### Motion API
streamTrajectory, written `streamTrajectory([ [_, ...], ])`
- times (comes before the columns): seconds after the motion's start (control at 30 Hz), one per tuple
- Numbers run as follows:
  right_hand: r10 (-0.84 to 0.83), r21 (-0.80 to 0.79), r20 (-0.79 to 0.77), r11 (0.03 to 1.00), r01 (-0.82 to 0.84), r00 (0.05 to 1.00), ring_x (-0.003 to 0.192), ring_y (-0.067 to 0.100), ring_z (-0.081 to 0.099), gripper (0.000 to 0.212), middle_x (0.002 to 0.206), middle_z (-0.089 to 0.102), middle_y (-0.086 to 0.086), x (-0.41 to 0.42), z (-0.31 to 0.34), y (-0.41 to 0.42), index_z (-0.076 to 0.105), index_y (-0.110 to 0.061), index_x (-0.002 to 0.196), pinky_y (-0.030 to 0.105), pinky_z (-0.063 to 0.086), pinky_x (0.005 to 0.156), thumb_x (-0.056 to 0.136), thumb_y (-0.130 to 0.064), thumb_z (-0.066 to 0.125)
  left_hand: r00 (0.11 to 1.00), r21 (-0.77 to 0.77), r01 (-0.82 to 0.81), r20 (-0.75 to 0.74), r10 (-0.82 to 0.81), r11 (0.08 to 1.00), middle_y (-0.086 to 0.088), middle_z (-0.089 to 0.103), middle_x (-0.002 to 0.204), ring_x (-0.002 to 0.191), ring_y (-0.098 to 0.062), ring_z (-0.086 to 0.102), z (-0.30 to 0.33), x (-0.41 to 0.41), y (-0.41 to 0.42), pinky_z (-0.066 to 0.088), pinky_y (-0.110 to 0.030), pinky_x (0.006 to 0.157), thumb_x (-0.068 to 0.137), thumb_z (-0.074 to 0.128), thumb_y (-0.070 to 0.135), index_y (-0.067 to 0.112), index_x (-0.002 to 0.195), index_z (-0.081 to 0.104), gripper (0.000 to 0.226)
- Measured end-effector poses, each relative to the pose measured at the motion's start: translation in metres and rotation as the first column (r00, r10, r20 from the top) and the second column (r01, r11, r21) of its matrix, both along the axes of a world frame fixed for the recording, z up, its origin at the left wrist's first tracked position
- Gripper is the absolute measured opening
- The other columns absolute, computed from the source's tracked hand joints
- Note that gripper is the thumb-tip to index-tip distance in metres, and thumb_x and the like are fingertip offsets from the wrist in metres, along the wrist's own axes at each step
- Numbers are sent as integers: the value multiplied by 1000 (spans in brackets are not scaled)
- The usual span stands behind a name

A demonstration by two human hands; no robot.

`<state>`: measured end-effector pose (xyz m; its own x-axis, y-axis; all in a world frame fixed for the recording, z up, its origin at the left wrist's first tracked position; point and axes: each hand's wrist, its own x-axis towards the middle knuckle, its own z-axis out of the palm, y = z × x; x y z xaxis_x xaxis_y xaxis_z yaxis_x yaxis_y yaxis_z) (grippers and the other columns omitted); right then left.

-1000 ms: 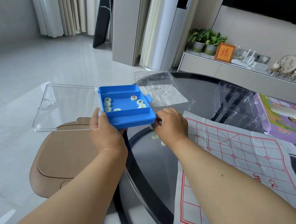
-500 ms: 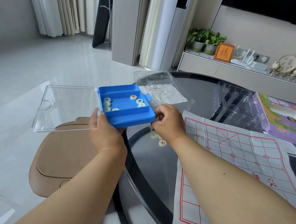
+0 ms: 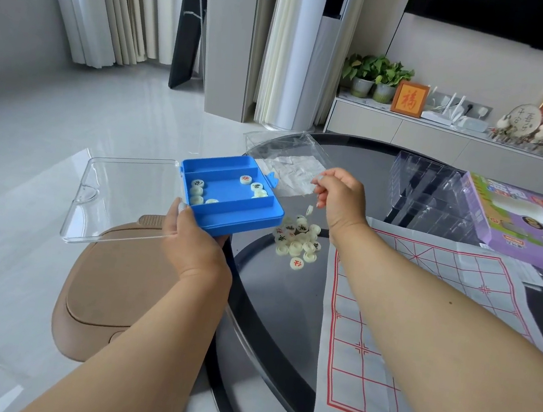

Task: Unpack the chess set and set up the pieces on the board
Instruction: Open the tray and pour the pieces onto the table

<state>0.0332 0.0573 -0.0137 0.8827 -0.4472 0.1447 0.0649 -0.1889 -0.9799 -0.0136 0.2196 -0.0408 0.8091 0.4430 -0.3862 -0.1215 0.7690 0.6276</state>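
The left hand (image 3: 189, 240) is gripping the blue tray (image 3: 230, 197) by its near corner, a few xiangqi discs (image 3: 196, 191) sitting inside. The right hand (image 3: 340, 197), fingers loosely curled, is letting one disc (image 3: 309, 210) fall onto the pile (image 3: 298, 240) at the paper board's (image 3: 419, 329) ten o'clock. Discs could be rolling off the glass table (image 3: 267, 309). Whether its fingers are holding more is hidden.

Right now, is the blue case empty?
No, several pale round pieces lie inside the blue case, which the left hand holds.
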Motion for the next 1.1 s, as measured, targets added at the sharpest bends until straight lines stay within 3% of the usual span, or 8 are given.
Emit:
streamTrajectory([
  [0.2, 309, -556, -112, 768, -317, 945, 101, 15, 56, 26, 108, 64, -1, 1, 17, 38, 64, -18, 103, 28, 45, 85, 89, -12, 44, 999, 44, 29, 28, -30, 999, 11, 60, 100, 82, -5, 62, 2, -2, -1, 58, -26, 61, 97, 46, 21, 25, 124, 56, 29],
  [0.37, 155, -947, -315, 10, -321, 936, 117, 21, 47, 41, 120, 60, 0, -1, 19, 59, 57, -16, 125, 38, 10, 111, 93, -15, 31, 998, 45, 13, 56, -16, 999, 11, 63, 96, 82, -6, 64, 2, -1, 0, 57, -26, 60, 97, 46, 20, 26, 118, 57, 25],
  [0.43, 108, -931, -352, -141, -336, 930, 125, 27, 43, 43, 128, 56, 2, -10, 17, 68, 54, -13, 130, 48, 0, 114, 97, -19, 26, 998, 39, 7, 59, -10, 999, 9, 63, 97, 82, -8, 64, 1, -1, 1, 55, -23, 55, 97, 45, 19, 27, 116, 56, 23],
  [0.63, 155, -877, -449, 111, -467, 880, 127, 28, 40, 39, 114, 56, 5, -26, 26, 93, 55, -5, 114, 51, 0, 114, 100, -18, 21, 999, 50, -11, 42, 9, 999, 9, 62, 91, 72, -4, 63, 1, -1, 1, 51, -20, 49, 98, 45, 19, 25, 118, 55, 24],
  [0.8, 337, -717, -418, 447, -534, 844, 127, 24, 37, 45, 126, 58, 9, -33, 35, 90, 35, -13, 143, 33, 2, 115, 100, -16, 24, 999, 54, 6, 54, -9, 998, 10, 64, 90, 72, -5, 65, 2, -1, 1, 53, -22, 52, 97, 45, 19, 26, 116, 56, 23],
  [0.9, 205, -896, -289, 286, -340, 935, 111, 23, 54, 42, 101, 66, 4, -26, 29, 80, 42, -10, 134, 37, 3, 117, 97, -21, 26, 998, 62, -3, 61, -1, 998, 12, 63, 91, 74, -3, 64, 3, -2, 0, 52, -20, 51, 97, 45, 19, 26, 117, 56, 23],
  [1.0, 241, -896, -350, 196, -399, 905, 106, 25, 56, 40, 91, 66, 6, -31, 21, 81, 43, -10, 132, 35, 2, 117, 96, -20, 28, 998, 57, 6, 65, -9, 998, 13, 63, 87, 64, 0, 65, 5, -2, -1, 52, -19, 51, 98, 44, 19, 24, 119, 55, 25],
  [1.1, 396, -747, -216, 522, -412, 892, 120, 26, 46, 45, 117, 62, 9, -36, 28, 79, 46, -15, 137, 28, 25, 110, 93, -11, 35, 998, 58, 18, 63, -22, 998, 10, 63, 92, 73, -5, 65, 5, -2, 0, 56, -23, 56, 97, 45, 19, 22, 123, 55, 28],
])
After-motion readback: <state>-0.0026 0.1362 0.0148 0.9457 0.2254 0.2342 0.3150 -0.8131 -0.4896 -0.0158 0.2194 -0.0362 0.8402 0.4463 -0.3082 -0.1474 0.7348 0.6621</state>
